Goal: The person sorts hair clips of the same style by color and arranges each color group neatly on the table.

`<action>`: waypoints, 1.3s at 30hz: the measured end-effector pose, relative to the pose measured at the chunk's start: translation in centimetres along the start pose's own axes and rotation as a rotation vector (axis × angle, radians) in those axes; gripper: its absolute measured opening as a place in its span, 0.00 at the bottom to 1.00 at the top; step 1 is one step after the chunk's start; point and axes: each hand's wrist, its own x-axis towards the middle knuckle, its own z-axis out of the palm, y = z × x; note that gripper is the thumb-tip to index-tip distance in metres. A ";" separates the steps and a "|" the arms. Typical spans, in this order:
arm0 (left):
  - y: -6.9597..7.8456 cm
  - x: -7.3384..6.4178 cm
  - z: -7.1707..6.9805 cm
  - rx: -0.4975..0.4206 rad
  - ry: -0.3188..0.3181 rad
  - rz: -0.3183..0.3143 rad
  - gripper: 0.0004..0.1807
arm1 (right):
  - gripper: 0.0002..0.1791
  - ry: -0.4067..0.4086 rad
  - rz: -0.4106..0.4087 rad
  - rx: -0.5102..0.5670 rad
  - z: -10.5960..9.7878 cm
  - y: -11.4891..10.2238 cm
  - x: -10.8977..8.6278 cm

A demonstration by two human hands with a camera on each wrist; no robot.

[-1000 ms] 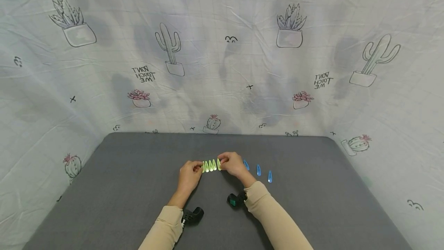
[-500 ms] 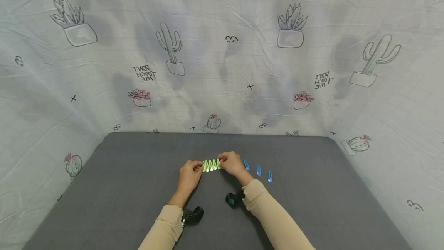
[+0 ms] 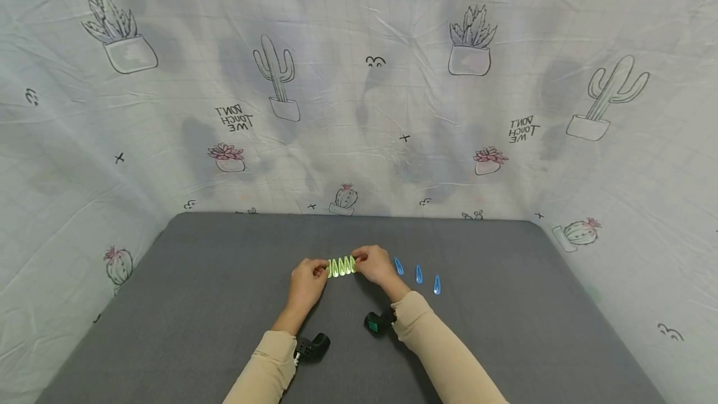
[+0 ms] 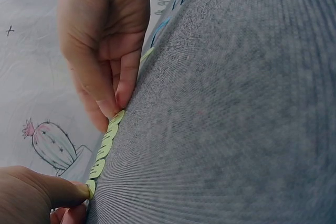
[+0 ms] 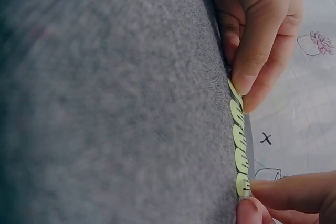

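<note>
Several yellow-green snap hair clips (image 3: 341,266) lie side by side in a close row on the grey table. My left hand (image 3: 305,280) pinches the leftmost clip (image 4: 91,189) between thumb and fingers. At the other end, my right hand (image 3: 377,265) pinches the rightmost clip (image 5: 242,184). Both end clips are partly covered by fingertips. Beyond my right hand in the left wrist view, the tip of another yellow-green clip (image 4: 147,54) shows; the head view hides it behind that hand.
Three blue snap hair clips, the nearest to my right hand (image 3: 399,266), a middle one (image 3: 419,274) and an outer one (image 3: 437,284), lie spaced apart on the right. Behind the grey table (image 3: 224,304) hangs a pale cactus-print cloth (image 3: 359,98).
The rightmost yellow-green clip has shifted slightly left, up against the row, with my right hand on it. My left hand stays at the left end.
</note>
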 end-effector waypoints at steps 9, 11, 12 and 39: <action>0.0 0.0 0.0 -0.008 -0.010 -0.003 0.06 | 0.15 0.012 0.010 0.133 -1.1 0.1 -0.9; 0.0 0.0 -0.1 -0.003 -0.014 -0.002 0.06 | 0.15 0.016 0.017 0.141 -1.4 0.3 -1.0; 0.0 0.0 -0.1 -0.003 -0.016 -0.001 0.06 | 0.16 0.016 0.018 0.141 -1.6 0.4 -1.1; -0.2 0.1 0.1 0.014 -0.022 -0.009 0.06 | 0.14 0.152 0.086 0.174 -4.4 4.2 -2.1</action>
